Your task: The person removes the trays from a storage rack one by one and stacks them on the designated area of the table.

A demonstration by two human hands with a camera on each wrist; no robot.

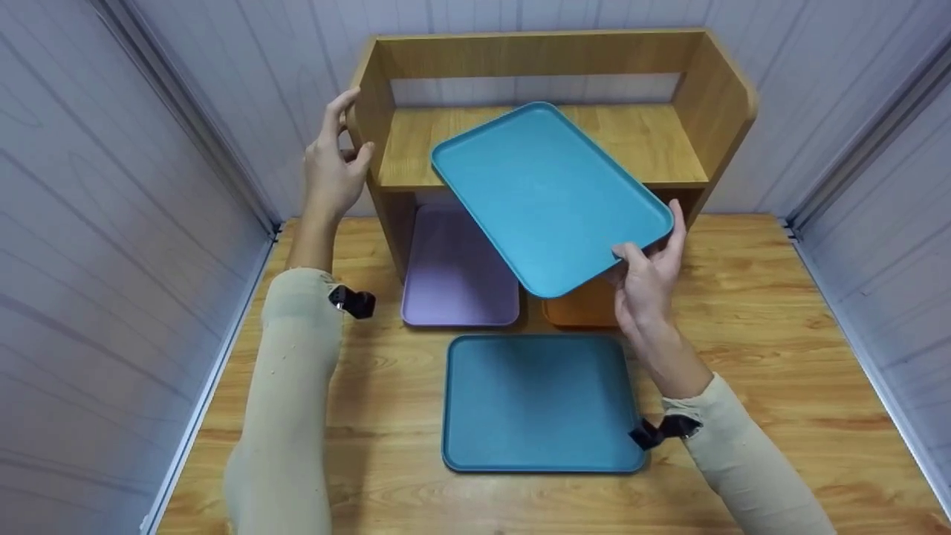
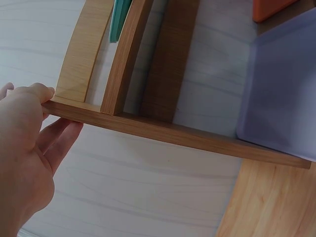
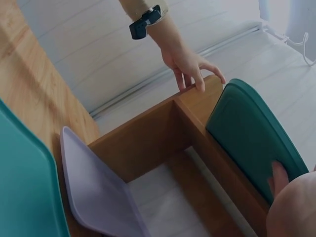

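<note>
My right hand (image 1: 646, 276) grips the near right corner of a light blue tray (image 1: 546, 193), thumb on top. The tray hangs tilted in the air, its far end over the upper board of a wooden shelf unit (image 1: 639, 137). In the right wrist view the same tray (image 3: 252, 133) leans by the shelf's front edge, with my right hand (image 3: 291, 210) at its corner. My left hand (image 1: 334, 167) holds the top front corner of the shelf's left side panel, fingers over the edge (image 3: 190, 64). The left wrist view shows my left hand (image 2: 24, 148) clasping that panel (image 2: 163, 131).
A darker teal tray (image 1: 542, 401) lies flat on the wooden table (image 1: 780, 357) in front of the shelf. Under the shelf lie a purple tray (image 1: 457, 271) and an orange tray (image 1: 583, 306). Pale panelled walls close in on the left, right and behind.
</note>
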